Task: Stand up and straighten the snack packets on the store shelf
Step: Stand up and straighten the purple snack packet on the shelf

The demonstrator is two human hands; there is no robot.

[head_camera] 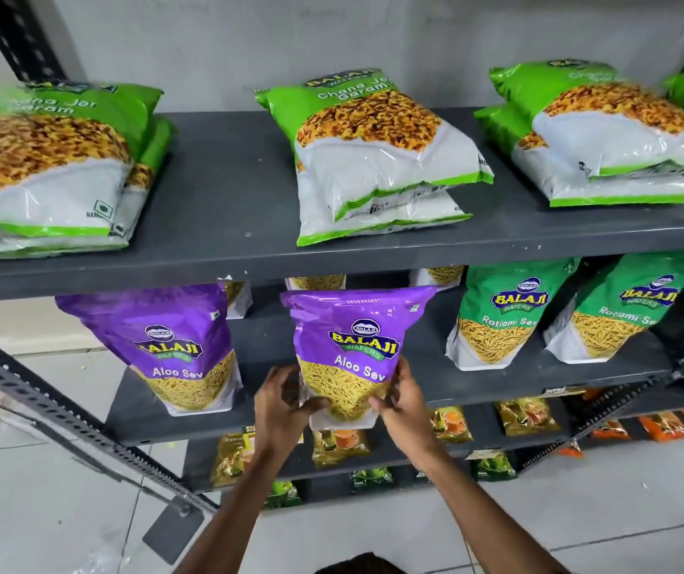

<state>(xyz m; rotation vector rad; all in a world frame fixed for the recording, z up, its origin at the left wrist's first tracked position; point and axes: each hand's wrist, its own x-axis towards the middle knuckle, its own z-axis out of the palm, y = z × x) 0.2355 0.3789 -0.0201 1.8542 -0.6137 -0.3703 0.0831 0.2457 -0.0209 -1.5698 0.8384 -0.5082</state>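
Both hands clamp the lower corners of a purple plastic Aloo Sev packet (352,350): left hand (280,401) on one side, right hand (402,401) on the other, holding it upright at the front edge of the dark grey metal shelf (435,383). The step in hand appears to be standing this packet. Next, its base likely needs seating squarely, in line with the matching purple packet (170,345) beyond the left hand.

Purple Aloo Sev packets (153,345): two; green Ratlami Sev packets (506,316): two; Chana Jor Garam stacks (377,147): three, perhaps four.
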